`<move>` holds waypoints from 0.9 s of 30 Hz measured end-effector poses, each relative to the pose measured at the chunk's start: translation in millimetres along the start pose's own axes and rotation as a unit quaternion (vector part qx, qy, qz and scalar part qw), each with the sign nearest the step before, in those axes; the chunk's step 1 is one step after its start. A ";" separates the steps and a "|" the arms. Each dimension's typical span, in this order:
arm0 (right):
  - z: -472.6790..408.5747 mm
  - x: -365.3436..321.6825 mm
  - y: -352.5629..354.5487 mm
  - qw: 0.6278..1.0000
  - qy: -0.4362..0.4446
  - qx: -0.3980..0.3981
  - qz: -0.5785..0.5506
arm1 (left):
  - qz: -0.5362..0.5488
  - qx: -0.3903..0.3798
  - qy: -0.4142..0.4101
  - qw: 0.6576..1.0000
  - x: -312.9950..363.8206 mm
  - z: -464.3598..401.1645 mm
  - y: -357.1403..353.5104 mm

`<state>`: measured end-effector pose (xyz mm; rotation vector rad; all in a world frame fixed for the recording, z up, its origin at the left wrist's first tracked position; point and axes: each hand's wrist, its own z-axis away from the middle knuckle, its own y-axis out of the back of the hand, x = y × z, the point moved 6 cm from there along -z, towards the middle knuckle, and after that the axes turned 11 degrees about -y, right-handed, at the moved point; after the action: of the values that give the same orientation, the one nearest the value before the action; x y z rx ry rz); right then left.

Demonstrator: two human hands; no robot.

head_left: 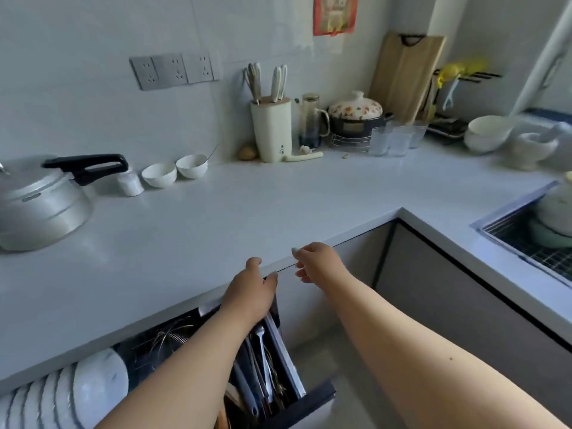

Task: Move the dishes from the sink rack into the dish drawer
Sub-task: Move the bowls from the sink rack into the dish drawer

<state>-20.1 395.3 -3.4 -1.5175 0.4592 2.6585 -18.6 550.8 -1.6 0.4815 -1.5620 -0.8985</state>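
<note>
I see both hands out over the open drawer (288,400), which sits pulled out under the counter (192,236). My left hand (252,292) hangs over the drawer's far right corner, fingers loosely curled and tipped down toward the cutlery; whether it has hold of anything I cannot tell, since the fingertips are hidden behind the hand. My right hand (318,263) floats just right of the drawer, at the counter's edge, fingers slack and a little bent, holding nothing.

Inside the drawer, the right compartment holds cutlery (263,366) lying lengthwise: forks, spoons and dark handles jumbled together. Left of that is a dark section with thin wire pieces I cannot make out. At the drawer's left end a row of white plates (62,397) stands on edge, packed face to face.

The sink rack (526,246) is well to the right of the drawer, set into the counter. In it I see stacked dishes (554,218), pale white over a greenish one, cut off by the frame edge.

Beyond the drawer on the counter stand two small white bowls (173,171) side by side, both empty as far as I can see.
</note>
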 end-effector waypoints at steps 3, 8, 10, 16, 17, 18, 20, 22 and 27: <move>-15.4 4.5 63.2 0.999 -0.008 0.039 -0.002 | 0.007 -0.021 -0.020 1.000 49.7 -30.0 -36.4; -45.3 12.4 179.1 0.995 -0.016 0.095 -0.023 | 0.004 -0.067 -0.047 0.997 134.7 -74.6 -108.9; -57.6 18.9 226.3 0.992 -0.025 0.119 -0.043 | 0.006 -0.086 -0.066 0.994 170.9 -92.2 -138.2; -86.9 36.3 359.0 0.977 -0.049 0.192 -0.075 | 0.022 -0.129 -0.123 0.984 271.2 -135.8 -217.9; -90.9 40.4 379.3 0.975 -0.053 0.200 -0.085 | 0.024 -0.137 -0.132 0.981 286.4 -142.0 -230.5; -95.3 44.9 399.0 0.972 -0.057 0.208 -0.093 | 0.026 -0.145 -0.140 0.979 301.0 -148.1 -242.9; -104.9 54.4 437.0 0.967 -0.065 0.228 -0.097 | 0.033 -0.166 -0.153 0.974 328.7 -156.9 -265.8; -115.1 63.2 474.1 0.961 -0.073 0.251 -0.089 | 0.033 -0.187 -0.167 0.967 353.1 -163.6 -288.1; -130.6 79.6 557.6 0.939 -0.085 0.318 -0.097 | 0.042 -0.222 -0.191 0.955 402.6 -174.8 -332.1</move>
<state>-55.6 -181.8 -3.7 -1.0603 0.9751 2.1499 6.8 1.0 -0.1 -0.0866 -1.6399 -1.2879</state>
